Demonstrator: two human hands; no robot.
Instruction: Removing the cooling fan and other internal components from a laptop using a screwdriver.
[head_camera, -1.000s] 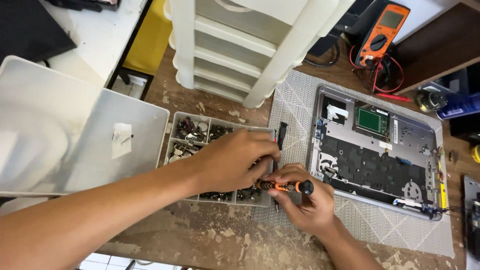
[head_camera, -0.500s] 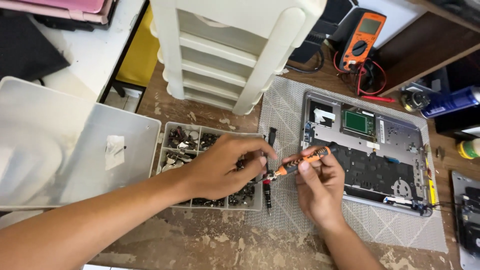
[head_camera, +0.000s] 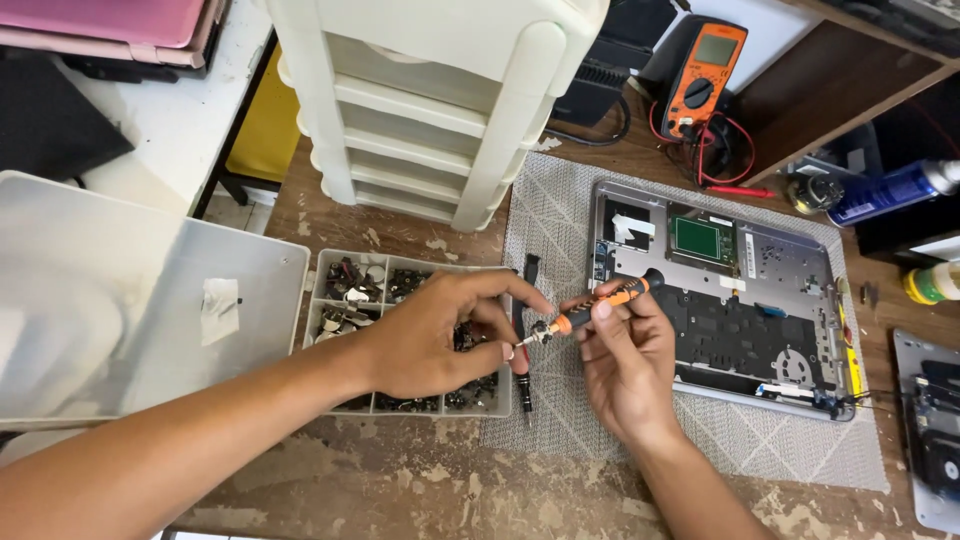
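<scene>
At mid-frame, above the grey mat's left edge, the slim orange-and-black precision screwdriver (head_camera: 600, 303) was clamped in the right hand's (head_camera: 622, 372) grip while its tip was pinched by the left hand's (head_camera: 432, 340) grip, best steadied over the compartmented clear plastic screw tray (head_camera: 410, 335).

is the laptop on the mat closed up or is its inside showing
Its inside is showing. The laptop lies flat on the grey mat with the cover off, so a green board and dark inner parts are bare.
</scene>
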